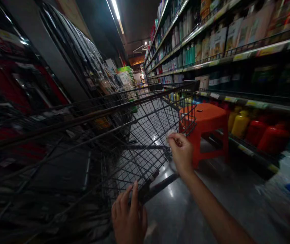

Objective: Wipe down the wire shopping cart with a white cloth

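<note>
Left hand [129, 217] grips cart handle [157, 186]; right hand [181, 152] pinches white scrap [170, 133], glossy aisle floor [185, 210]

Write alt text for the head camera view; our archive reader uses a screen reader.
A person's left hand grips the rear edge of a wire shopping cart in a dim shop aisle, while the right hand pinches something small and pale at its side. An orange stool stands beside stocked shelves on the right.

Dark aisle, colour notes
Black wire-grid cart [139, 135]; orange stool [206, 125]; yellow bottles [239, 123] and red bottles [272, 137]; glossy grey floor [185, 203].
</note>
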Demonstrator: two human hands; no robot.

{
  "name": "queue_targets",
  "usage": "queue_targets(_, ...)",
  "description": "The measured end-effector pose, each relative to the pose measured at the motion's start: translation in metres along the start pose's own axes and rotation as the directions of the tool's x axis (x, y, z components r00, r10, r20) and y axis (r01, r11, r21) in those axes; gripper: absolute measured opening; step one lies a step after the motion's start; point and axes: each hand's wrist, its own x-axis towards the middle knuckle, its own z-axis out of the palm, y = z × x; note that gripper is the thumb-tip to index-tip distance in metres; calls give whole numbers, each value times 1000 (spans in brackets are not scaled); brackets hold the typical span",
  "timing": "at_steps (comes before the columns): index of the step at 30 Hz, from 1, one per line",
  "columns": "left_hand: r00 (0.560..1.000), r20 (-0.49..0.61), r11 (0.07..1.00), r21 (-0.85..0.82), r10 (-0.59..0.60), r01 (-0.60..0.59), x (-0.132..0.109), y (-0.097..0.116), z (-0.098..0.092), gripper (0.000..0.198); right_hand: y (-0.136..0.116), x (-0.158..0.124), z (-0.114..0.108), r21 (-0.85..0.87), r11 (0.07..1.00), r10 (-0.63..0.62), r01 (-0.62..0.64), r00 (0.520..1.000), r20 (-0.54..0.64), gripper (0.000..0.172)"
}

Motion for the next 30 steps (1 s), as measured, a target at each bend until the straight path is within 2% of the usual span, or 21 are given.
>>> queue_targets(10, 1000, 11, 1000, -8, -5, 5, 4, 6, -4, 56, 46, -30, -25, -94, 995, -27, 25, 999, -20, 13)
queue_targets(15, 1000, 22, 1000, -6, -19, 19, 6, 8, -7, 53, 64, -37, -30, -126, 992, 8, -10, 1000, -13, 14)
queue_targets(22, 999, 34, 1000, -20, -3, 4, 7, 6, -7, 55, 77, -38, -36, -162, 985, 56, -53, 998, 18, 13)
queue_targets(26, 999, 47, 999, -44, -7, 9, 7, 5, -7, 57, 86, -43, -46, -184, 975, 124, -127, 992, -25, 16)
queue_targets(30, 999, 51, 999, -48, 2, 0, 6, 6, -7, 59, 73, -42, -45, -166, 971, 161, -174, 983, -87, 25)
